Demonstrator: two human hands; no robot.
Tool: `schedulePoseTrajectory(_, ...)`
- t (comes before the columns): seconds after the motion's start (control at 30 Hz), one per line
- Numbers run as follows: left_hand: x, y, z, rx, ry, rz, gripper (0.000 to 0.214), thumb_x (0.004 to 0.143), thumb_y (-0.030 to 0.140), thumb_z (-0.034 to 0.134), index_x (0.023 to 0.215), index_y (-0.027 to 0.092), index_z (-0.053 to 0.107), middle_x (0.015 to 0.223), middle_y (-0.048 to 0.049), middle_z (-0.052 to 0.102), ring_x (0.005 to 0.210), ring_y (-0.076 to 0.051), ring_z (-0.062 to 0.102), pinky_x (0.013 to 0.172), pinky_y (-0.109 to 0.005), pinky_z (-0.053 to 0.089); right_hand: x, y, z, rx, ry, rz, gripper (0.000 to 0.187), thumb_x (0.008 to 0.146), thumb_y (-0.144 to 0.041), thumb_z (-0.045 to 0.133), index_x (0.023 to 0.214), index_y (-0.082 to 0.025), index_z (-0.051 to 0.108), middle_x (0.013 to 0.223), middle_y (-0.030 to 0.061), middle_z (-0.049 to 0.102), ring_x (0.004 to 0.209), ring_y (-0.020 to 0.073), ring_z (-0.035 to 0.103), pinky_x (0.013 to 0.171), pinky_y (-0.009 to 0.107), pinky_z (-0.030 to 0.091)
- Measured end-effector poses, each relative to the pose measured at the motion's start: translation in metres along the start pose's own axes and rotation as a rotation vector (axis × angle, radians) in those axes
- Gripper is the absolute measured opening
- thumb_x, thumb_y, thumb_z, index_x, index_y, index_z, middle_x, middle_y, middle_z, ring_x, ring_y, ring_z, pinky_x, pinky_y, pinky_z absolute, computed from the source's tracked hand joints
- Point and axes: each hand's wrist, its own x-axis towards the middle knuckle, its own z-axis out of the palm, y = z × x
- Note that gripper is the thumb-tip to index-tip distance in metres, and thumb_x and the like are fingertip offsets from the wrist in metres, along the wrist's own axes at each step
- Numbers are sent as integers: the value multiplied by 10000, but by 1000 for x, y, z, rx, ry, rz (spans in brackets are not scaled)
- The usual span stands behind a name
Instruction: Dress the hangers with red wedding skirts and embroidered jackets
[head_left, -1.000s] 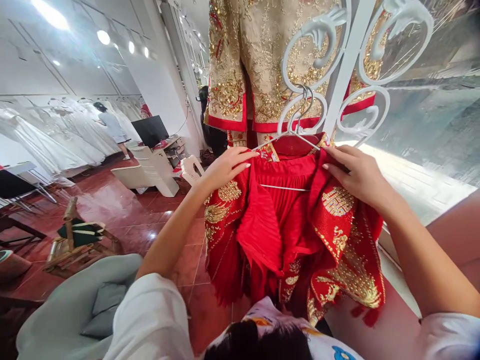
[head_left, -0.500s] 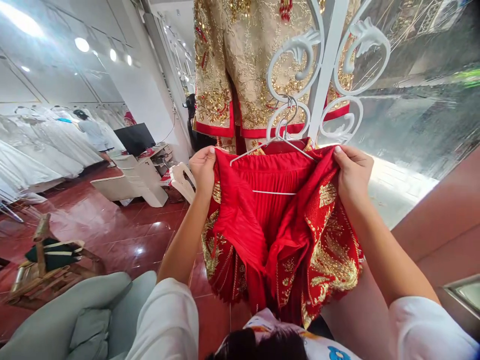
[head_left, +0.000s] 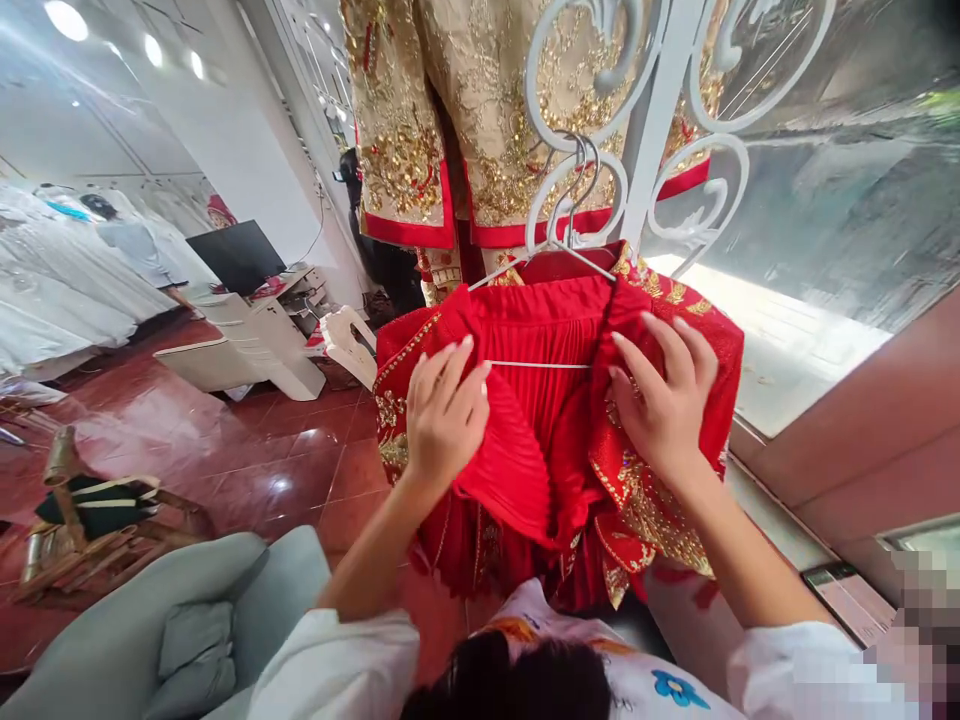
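A red pleated garment with gold embroidery [head_left: 540,420] hangs on a white wire hanger [head_left: 551,255], hooked into the scrolls of a white ornate metal stand [head_left: 645,150]. My left hand [head_left: 444,412] lies flat on the garment's left fold, fingers stretched out. My right hand [head_left: 660,395] rests spread on the embroidered right fold. Neither hand grips the cloth. A cream and gold embroidered robe with red hems [head_left: 465,110] hangs behind and above it.
A grey padded chair [head_left: 157,630] stands at lower left. White desks with a dark monitor [head_left: 232,255] are on the red tiled floor [head_left: 247,470]. White gowns [head_left: 67,290] line the left wall near another person [head_left: 131,245]. A window ledge [head_left: 847,460] runs on the right.
Both hands let go of the garment's upper edges, which they held spread apart, and came down to lie flat on its front folds. The camera tilted slightly.
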Motion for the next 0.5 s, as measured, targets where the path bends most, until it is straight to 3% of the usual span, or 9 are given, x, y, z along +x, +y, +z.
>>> schedulePoseTrajectory(0.07,-35,22,-4,8,122,-117,342,797,151,584,1137,191,570,1101,-114,663,1063,-227,594,959,-420,456,-35,-19,-16,7,61,-2,484,789,-151,603,1232,-342,556,1143,77,620,1072,287,549,859,488,466)
schedulePoseTrajectory(0.13,-69,39,-3,39,119,-357,408,767,198,632,1163,156,542,1073,-143,644,1050,-246,587,940,-425,460,-72,-37,-30,143,-35,-56,613,756,-95,611,1296,-363,500,916,50,656,812,227,604,695,395,510)
schedulePoseTrajectory(0.2,-96,46,1,30,3,-612,486,773,267,643,1212,115,501,1128,-186,614,1078,-265,576,933,-427,463,-104,-50,-37,219,-90,-13,676,740,-79,616,1331,-371,464,805,29,632,681,203,581,592,360,501)
schedulePoseTrajectory(0.3,-118,44,5,-131,-214,-873,359,843,323,562,1138,120,542,1007,-144,675,870,-205,646,763,-322,516,-131,-53,-36,47,-18,257,744,709,-191,696,1383,-318,408,891,88,604,767,273,572,638,449,501)
schedulePoseTrajectory(0.37,-122,42,1,-212,-238,-905,197,862,312,525,939,145,595,774,-58,681,640,-146,611,600,-248,482,-136,-43,-31,-18,-51,368,770,695,-276,711,1393,-264,388,1008,140,583,890,331,561,718,519,490)
schedulePoseTrajectory(0.43,-118,45,-6,-245,-183,-821,157,842,275,537,725,171,553,578,13,581,502,-107,512,504,-215,410,-137,-28,-29,81,-160,396,590,753,-255,618,1321,-261,458,1043,130,594,920,313,581,741,490,497)
schedulePoseTrajectory(0.5,-110,55,-16,-295,-130,-709,209,816,225,548,625,189,471,506,43,479,458,-90,444,466,-208,358,-138,-15,-32,208,-175,476,371,793,-196,517,1154,-267,565,962,78,636,829,252,615,697,408,506)
